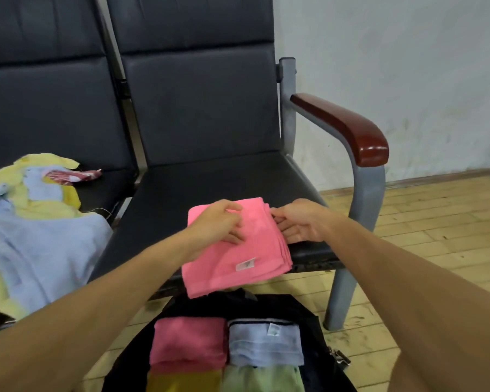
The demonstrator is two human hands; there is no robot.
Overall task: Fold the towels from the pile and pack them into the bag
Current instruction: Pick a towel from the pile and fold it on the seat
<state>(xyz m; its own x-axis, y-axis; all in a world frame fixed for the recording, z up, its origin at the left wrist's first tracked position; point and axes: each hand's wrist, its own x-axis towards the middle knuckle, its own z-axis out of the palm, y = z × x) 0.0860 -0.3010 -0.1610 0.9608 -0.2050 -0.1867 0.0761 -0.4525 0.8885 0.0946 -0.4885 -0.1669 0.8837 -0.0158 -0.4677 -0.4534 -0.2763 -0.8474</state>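
A folded pink towel (235, 258) lies on the front of the black chair seat (198, 182), its near edge hanging over the seat. My left hand (218, 222) rests flat on its top. My right hand (297, 222) pinches the towel's right edge with curled fingers. Below, on the floor, an open black bag (309, 315) holds folded towels: pink (187, 343), light blue (266, 346), yellow (181, 381) and green (262, 380). A loose pile of blue and yellow towels (37, 239) covers the left seat.
The chair has a grey metal frame and a brown armrest (348, 128) on the right. A small red-and-white cloth (74, 175) lies behind the pile. Wooden floor (436, 236) stretches to the right, with a pale wall behind.
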